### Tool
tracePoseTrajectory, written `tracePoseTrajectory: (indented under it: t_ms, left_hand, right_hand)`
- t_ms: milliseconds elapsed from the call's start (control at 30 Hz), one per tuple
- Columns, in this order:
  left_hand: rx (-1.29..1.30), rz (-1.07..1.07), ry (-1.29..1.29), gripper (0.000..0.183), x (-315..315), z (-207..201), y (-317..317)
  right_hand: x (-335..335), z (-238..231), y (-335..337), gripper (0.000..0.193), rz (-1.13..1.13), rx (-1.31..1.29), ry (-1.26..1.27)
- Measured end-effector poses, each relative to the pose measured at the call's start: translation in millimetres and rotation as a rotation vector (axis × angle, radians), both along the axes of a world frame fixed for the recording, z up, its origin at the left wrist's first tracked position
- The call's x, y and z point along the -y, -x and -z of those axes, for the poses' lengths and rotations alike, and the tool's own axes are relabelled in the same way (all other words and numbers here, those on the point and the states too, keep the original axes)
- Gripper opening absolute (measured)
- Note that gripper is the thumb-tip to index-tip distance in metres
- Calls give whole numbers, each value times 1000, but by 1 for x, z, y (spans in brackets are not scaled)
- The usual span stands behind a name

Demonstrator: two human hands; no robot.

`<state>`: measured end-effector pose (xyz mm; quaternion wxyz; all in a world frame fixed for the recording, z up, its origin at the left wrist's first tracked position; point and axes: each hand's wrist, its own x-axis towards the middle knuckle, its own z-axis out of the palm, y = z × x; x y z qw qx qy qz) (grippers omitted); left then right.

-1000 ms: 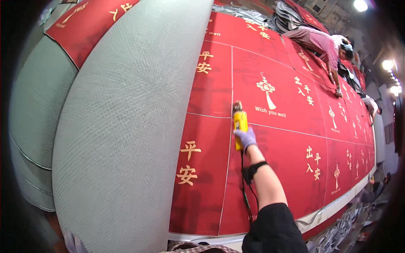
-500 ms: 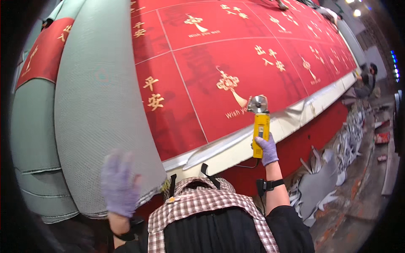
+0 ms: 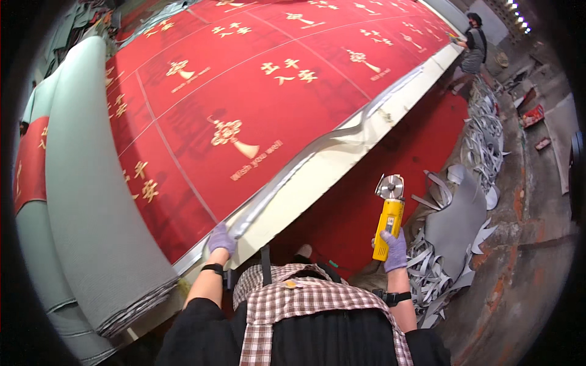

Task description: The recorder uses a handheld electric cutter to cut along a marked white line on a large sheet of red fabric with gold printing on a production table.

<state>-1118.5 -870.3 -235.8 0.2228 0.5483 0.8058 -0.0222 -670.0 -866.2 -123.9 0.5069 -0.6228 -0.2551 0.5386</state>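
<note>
A yellow handheld electric rotary cutter (image 3: 387, 221) with a round metal blade is in my right hand (image 3: 395, 250). The tool is upright, held off the table's front side above the red floor covering. In a purple glove, my left hand (image 3: 221, 239) is closed at the near edge of the printed red mat sheet (image 3: 183, 143), beside the pale trim strip (image 3: 247, 221). Its fingertips are partly hidden. Gold motifs and thin pale dividing lines cover the sheet, which lies flat across the long table (image 3: 317, 183).
Folded grey-green mat material (image 3: 101, 201) is stacked at the left. Grey offcuts (image 3: 455, 226) lie heaped on the floor at the right. Farther off, a co-worker (image 3: 473, 49) stands at the table's right edge. A red packet (image 3: 533, 116) lies on the floor.
My left hand has come from over the grey stack to the red sheet's near edge and closed there. The cutter has moved away from the sheet, off the table's edge. My view has shifted right.
</note>
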Motion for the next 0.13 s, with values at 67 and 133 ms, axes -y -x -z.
tracePoseTrajectory:
  t_ms: [67, 133]
  left_hand:
    - [131, -59, 424, 56, -17, 20, -5]
    - [164, 121, 402, 63, -35, 32, -19]
  right_hand:
    - [-3, -4, -38, 44, 11, 17, 13]
    - [-13, -6, -69, 45, 22, 28, 35]
